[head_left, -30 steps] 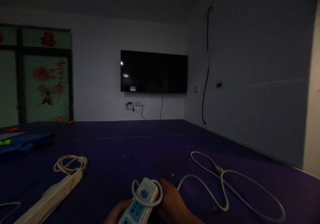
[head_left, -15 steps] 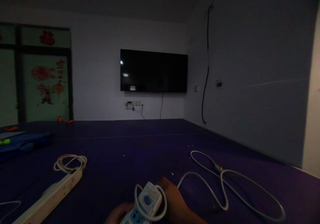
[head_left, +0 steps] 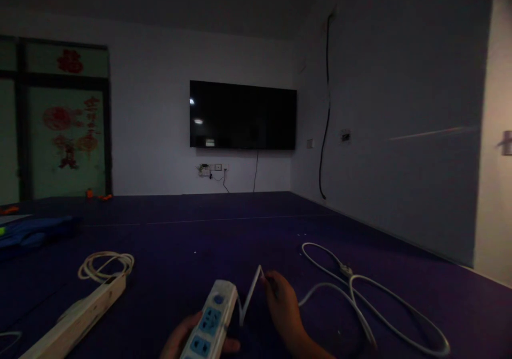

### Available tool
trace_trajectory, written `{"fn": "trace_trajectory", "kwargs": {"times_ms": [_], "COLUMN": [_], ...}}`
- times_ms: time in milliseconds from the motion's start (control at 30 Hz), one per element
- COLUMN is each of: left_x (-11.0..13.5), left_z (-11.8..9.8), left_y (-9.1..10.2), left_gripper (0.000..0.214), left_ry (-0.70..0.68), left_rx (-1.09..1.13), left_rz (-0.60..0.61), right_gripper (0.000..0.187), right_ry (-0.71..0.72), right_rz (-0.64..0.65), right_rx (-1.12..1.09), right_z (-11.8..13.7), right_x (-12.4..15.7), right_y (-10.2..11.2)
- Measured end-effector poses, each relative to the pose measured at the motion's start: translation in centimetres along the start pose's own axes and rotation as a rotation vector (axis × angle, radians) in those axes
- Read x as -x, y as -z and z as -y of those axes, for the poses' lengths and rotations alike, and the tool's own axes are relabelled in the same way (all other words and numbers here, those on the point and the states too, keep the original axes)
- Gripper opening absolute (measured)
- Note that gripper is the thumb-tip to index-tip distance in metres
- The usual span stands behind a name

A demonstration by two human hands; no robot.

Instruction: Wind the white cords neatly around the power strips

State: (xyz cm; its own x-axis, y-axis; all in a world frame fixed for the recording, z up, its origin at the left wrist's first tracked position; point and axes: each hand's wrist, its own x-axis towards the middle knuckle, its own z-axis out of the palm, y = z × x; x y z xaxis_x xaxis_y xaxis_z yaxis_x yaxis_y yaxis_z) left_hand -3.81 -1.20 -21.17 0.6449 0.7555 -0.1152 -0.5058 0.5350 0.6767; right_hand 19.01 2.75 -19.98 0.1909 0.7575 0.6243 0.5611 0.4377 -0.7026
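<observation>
A white power strip [head_left: 224, 295] with blue sockets is tilted up at the bottom middle. My left hand [head_left: 182, 335] is wrapped round its lower part, the thumb on one side and a fingertip showing on the other. To its right, my right hand [head_left: 285, 305] pinches the strip's white cord [head_left: 251, 292], which rises in a sharp bend from the strip to my fingers. Beyond that hand the rest of the cord [head_left: 400, 289] lies in loose loops on the purple surface, with its plug [head_left: 345, 269] among them.
A second, longer power strip [head_left: 80, 316] with a coiled cord [head_left: 106, 265] lies at the left. Blue cloth [head_left: 40, 231] and small orange things [head_left: 98, 194] sit farther back on the purple surface [head_left: 180, 252]. A television [head_left: 242, 114] hangs on the far wall.
My right hand has moved away from the strip, drawing the cord off its end. The loop that was round the strip's top is gone. The view has shifted slightly right.
</observation>
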Motion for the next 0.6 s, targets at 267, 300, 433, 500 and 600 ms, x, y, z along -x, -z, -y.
{"fn": "trace_trajectory", "kwargs": {"times_ms": [267,300,433,500,600], "left_x": [0.9,0.9,1.0,1.1,1.4], "left_z": [-1.4,-1.3,-0.9,-0.9,-0.7], "left_y": [-0.1,-0.2,-0.7,-1.0,-1.5], "left_gripper": [0.059,0.060,0.052,0.046,0.044], "left_ry": [-0.013,-0.008,0.002,0.000,0.017], "left_rx": [-0.018,-0.037,-0.054,-0.023,-0.011], "left_rz": [0.053,0.057,0.052,0.036,0.014], "right_gripper": [0.024,0.024,0.026,0.031,0.034], "right_ry": [-0.159,-0.164,-0.158,-0.082,0.169], "right_rz": [-0.075,-0.084,-0.131,-0.183,-0.182], "right_rx": [-0.002,0.010,0.054,0.102,0.151], "right_z": [-3.9,-4.2,-4.4,-3.5,-1.0], "right_x": [-1.9,-2.1,-2.8,-2.7,-1.7], "right_y": [0.6,0.8,1.6,2.0,2.6]}}
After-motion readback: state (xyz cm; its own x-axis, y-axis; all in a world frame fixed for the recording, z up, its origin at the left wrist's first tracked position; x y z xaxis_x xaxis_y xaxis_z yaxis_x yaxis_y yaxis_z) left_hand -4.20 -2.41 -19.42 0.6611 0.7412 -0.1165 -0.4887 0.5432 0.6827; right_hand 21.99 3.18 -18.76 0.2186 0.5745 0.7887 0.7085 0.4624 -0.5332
